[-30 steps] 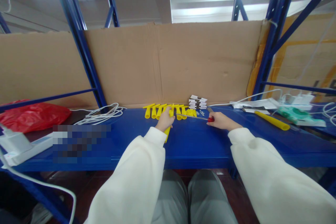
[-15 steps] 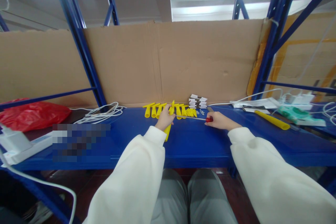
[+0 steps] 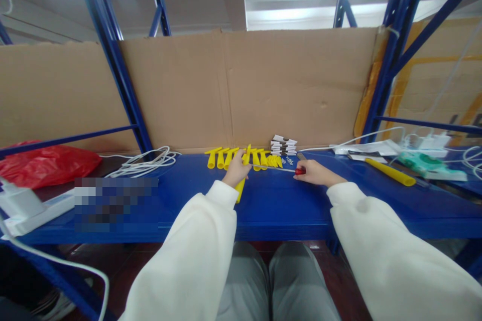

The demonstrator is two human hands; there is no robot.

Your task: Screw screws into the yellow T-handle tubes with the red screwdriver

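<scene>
My left hand (image 3: pixel 236 169) is closed around a yellow plastic scraper (image 3: pixel 241 191), its tapered handle pointing down toward me. In my right hand (image 3: pixel 314 172) is a screwdriver (image 3: pixel 278 168) by its red handle, the long metal shaft lying level and reaching left to the scraper at my left fingers. Exactly where the tip meets the scraper is too small to tell. Behind my hands, several more yellow scrapers (image 3: pixel 211 159) lie in a row. Beside them are a group of small flat yellow pieces (image 3: pixel 276 161) and some tiny silvery parts (image 3: pixel 289 160), perhaps screws.
A stack of small white boxes (image 3: pixel 283 146) stands against the cardboard panel (image 3: pixel 293 85). To the right are a longer yellow tube-like piece (image 3: pixel 391 172) and a green-white packet (image 3: pixel 431 164). Coiled white cable (image 3: pixel 150 163), a red bag (image 3: pixel 48 163) and a power strip (image 3: pixel 41 215) are left.
</scene>
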